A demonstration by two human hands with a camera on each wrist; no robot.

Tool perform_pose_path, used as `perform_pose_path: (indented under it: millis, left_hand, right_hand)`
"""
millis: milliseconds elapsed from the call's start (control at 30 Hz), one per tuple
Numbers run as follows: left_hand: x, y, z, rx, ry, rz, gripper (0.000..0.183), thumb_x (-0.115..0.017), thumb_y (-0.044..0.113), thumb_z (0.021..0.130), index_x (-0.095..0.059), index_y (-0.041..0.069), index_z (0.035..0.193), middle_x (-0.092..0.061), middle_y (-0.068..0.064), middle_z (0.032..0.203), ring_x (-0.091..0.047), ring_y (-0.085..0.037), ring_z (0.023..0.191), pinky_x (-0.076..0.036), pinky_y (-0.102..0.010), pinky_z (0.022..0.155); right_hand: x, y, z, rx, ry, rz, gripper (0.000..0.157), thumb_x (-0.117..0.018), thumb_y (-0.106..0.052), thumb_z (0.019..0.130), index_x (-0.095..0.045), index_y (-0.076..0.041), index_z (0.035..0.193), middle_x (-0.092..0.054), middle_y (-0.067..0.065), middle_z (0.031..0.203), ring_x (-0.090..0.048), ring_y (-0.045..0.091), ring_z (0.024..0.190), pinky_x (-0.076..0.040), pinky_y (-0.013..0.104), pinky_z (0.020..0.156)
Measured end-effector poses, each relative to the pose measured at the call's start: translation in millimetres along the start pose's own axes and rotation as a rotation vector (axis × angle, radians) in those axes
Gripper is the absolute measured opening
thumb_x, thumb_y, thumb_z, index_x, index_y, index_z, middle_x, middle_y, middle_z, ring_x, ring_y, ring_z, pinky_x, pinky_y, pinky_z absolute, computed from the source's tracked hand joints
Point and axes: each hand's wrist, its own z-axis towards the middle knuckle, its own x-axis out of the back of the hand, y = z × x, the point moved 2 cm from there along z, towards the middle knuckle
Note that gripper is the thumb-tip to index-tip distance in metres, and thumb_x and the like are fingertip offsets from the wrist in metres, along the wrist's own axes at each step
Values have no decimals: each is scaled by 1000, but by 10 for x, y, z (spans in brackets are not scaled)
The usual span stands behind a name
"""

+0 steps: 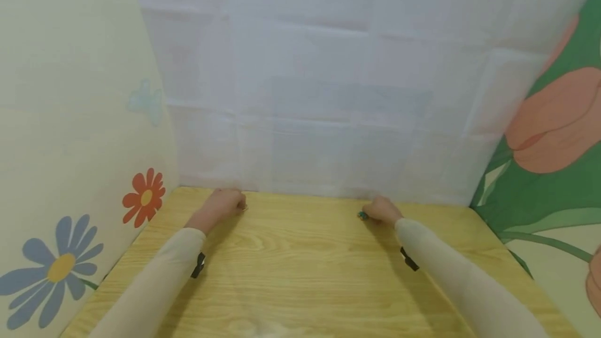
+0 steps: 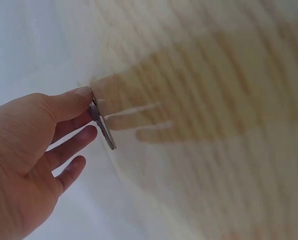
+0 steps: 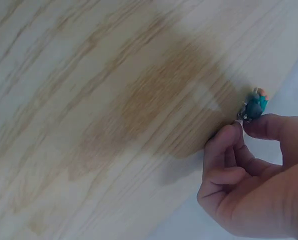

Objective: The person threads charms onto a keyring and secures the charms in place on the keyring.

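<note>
We see muted light in the head view; broad shadows [image 2: 204,90] darken the tabletop [image 1: 300,265]; we find both wrist views hazy and soft

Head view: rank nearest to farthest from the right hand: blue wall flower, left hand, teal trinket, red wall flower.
1. Teal trinket: held by the right hand.
2. Left hand: across the table, pinching a silvery piece.
3. Red wall flower: left, beyond the left hand.
4. Blue wall flower: farther left, nearer the camera.

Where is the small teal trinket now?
In the head view, the teal trinket is right of centre, pinched in the right hand, near the far edge of the wooden table.
</note>
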Motion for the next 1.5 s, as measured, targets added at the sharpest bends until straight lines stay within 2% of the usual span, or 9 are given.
perform_pose_path:
  millis: [133,233,333,600,833,967,1133,1400,1500]
  left_hand:
    - [46,0,-72,98,19,-112,5,-74,12,94,-75,8,96,-71,-5,96,-67,-31,93,-53,-50,85]
    - [116,2,-129,215,6,-256,10,-67,15,98,-71,7,102,-69,-7,101,-64,-32,95,-51,-52,85]
    - [201,36,-154,284,29,-404,15,-62,16,101,-69,4,107,-68,-12,105,-63,-34,99,-51,-53,86]
    - [372,295,-130,283,164,-605,22,-61,17,103,-66,-2,113,-67,-18,111,-62,-37,107,-51,-52,89]
    - [514,519,-58,261,202,-625,20,-61,19,103,-67,1,112,-67,-16,112,-62,-36,108,-52,-51,88]
    - [583,610,-4,244,208,-629,20,-61,20,103,-67,3,112,-67,-14,112,-62,-35,108,-52,-50,87]
    - [635,748,84,218,221,-651,19,-63,21,103,-68,5,112,-67,-11,110,-63,-31,104,-53,-48,84]
    - [671,930,76,195,226,-631,15,-62,18,103,-68,5,109,-68,-7,103,-64,-27,98,-54,-46,82]
    - [696,965,72,183,236,-627,17,-62,18,103,-68,4,110,-68,-7,103,-63,-28,98,-54,-46,82]
  right_hand:
    - [-15,36,27,5,4,57,26,-60,-9,81,-50,-15,57,-47,-3,51,-42,12,45,-37,24,45]
    - [-8,35,38,-3,-2,54,27,-61,-8,79,-50,-15,55,-46,-3,51,-41,12,45,-36,24,45]
    - [4,6,33,-20,-13,26,29,-62,-10,81,-51,-15,55,-47,-2,52,-41,11,46,-35,23,45]
    - [-42,-42,-20,-70,-51,92,24,-71,-18,88,-67,-5,68,-62,3,61,-54,11,50,-49,24,52]
    - [-101,-184,-45,24,-88,54,39,-77,-31,90,-66,-7,61,-59,2,55,-49,11,48,-44,24,50]
    - [-136,-215,-57,87,-72,30,46,-76,-21,88,-52,-13,49,-46,-3,46,-35,10,42,-34,24,45]
    - [-110,-192,-97,156,-37,14,45,-67,-10,84,-41,-18,47,-36,-6,44,-26,9,40,-27,24,41]
    - [-237,-39,-65,172,17,31,45,-63,-10,88,-34,-18,55,-29,-7,50,-25,9,44,-26,26,40]
    - [-224,-46,-80,163,54,64,39,-63,-11,91,-42,-15,59,-41,-3,52,-34,11,46,-32,27,43]
